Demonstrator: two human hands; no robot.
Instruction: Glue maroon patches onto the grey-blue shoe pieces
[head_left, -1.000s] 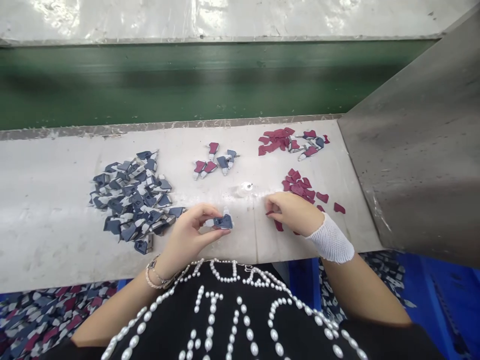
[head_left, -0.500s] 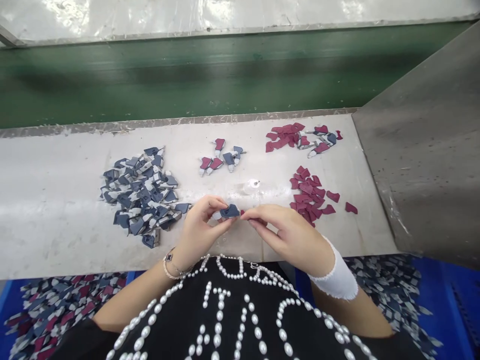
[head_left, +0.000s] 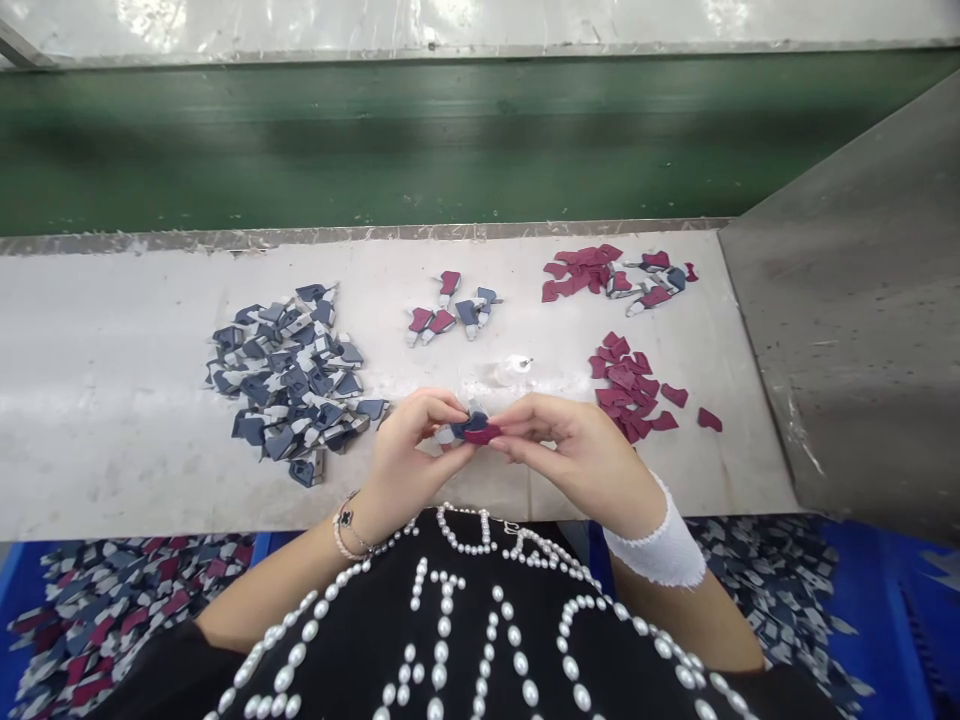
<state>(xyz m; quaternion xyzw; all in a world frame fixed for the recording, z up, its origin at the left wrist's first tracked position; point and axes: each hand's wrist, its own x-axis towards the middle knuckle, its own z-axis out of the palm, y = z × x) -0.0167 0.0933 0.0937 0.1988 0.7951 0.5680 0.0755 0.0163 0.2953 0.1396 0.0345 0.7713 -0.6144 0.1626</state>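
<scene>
My left hand [head_left: 420, 440] pinches a blue-and-grey part [head_left: 469, 422] between thumb and fingers. From the other side, my right hand [head_left: 562, 445] grips a maroon piece [head_left: 482, 435], which lies against the front of the blue part. A pile of blue-and-grey parts [head_left: 289, 375] rests to the left on the metal table [head_left: 150, 440]. To the right lies a heap of loose maroon pieces [head_left: 626, 385]. Beyond my hands is a small group of parts [head_left: 450, 310], some with maroon on them.
Farther back on the right are more maroon pieces [head_left: 581, 270] beside several parts [head_left: 652, 285]. A green belt [head_left: 450, 145] runs behind the table, and a metal panel [head_left: 862, 300] stands at right. Blue bins [head_left: 877, 600] of parts sit below the front edge.
My right hand has brought the maroon piece against the blue part, and more of the maroon now shows. The blue part has tilted in my left hand. The view has shifted slightly.
</scene>
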